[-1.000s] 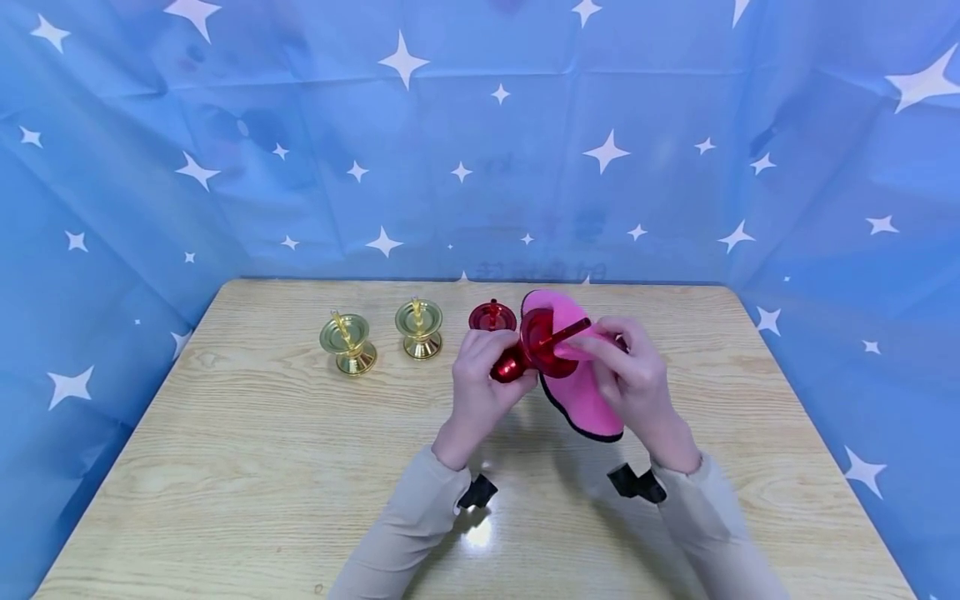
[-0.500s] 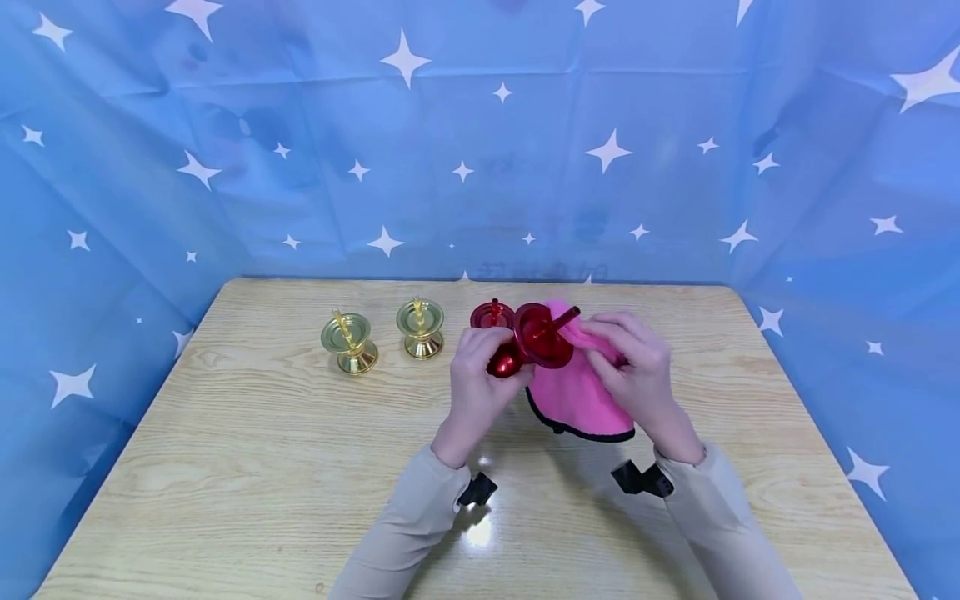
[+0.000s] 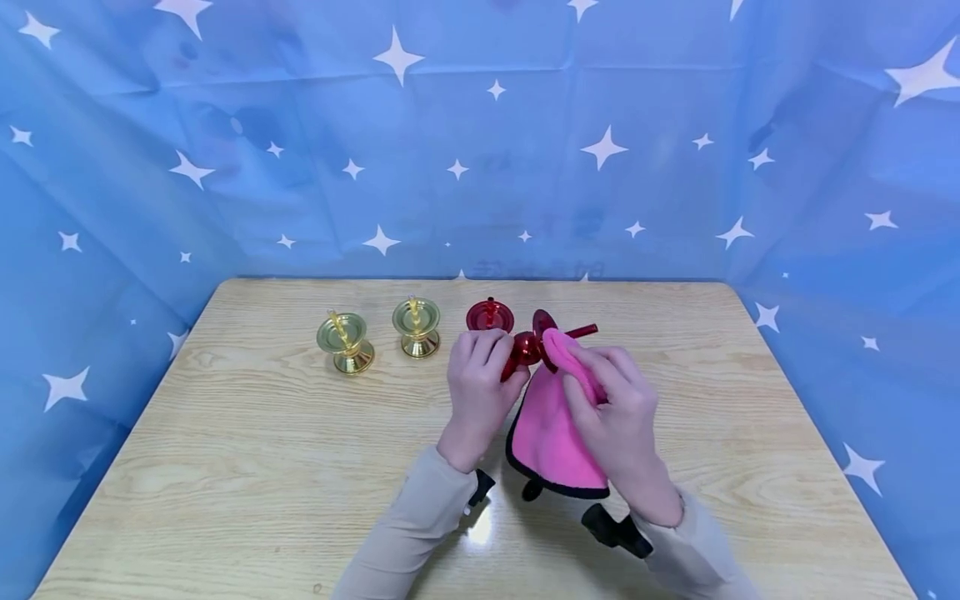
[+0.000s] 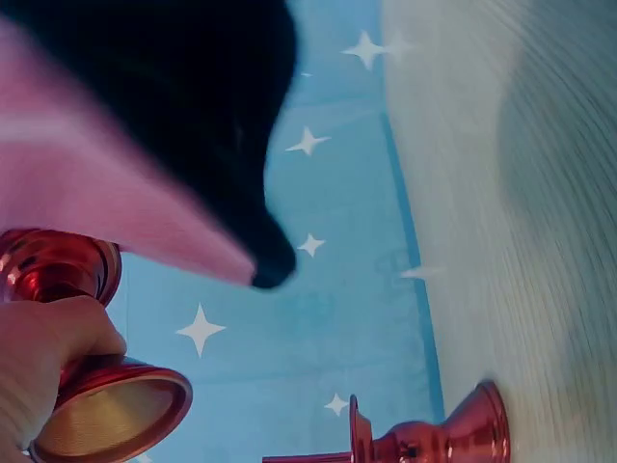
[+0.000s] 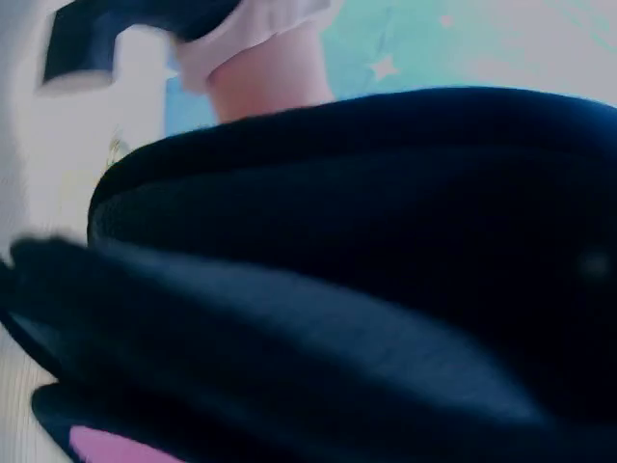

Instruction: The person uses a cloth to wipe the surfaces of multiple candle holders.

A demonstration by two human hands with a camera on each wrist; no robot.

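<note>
My left hand [image 3: 480, 383] grips a shiny red candle holder [image 3: 527, 348] by its lower part, above the table. The holder lies tilted on its side, its dish edge-on and its thin tube [image 3: 583, 331] pointing right. In the left wrist view the flared foot [image 4: 116, 420] shows its hollow, brassy underside below my fingers. My right hand [image 3: 618, 417] pinches a pink cloth [image 3: 555, 433] with black edging, folded against the dish at its near side. The rest of the cloth hangs toward me. Its dark side [image 5: 337, 193] fills the right wrist view and hides my fingers there.
Behind my left hand a second red candle holder [image 3: 490, 315] stands on the wooden table [image 3: 262, 467]. Two gold holders [image 3: 347, 340] of like shape stand to the left. A blue starry curtain [image 3: 420, 192] closes off the back and both sides.
The red holder has turned from dish facing up to edge-on. My right hand has come nearer to me, and the cloth has shifted from behind the dish to its near side.
</note>
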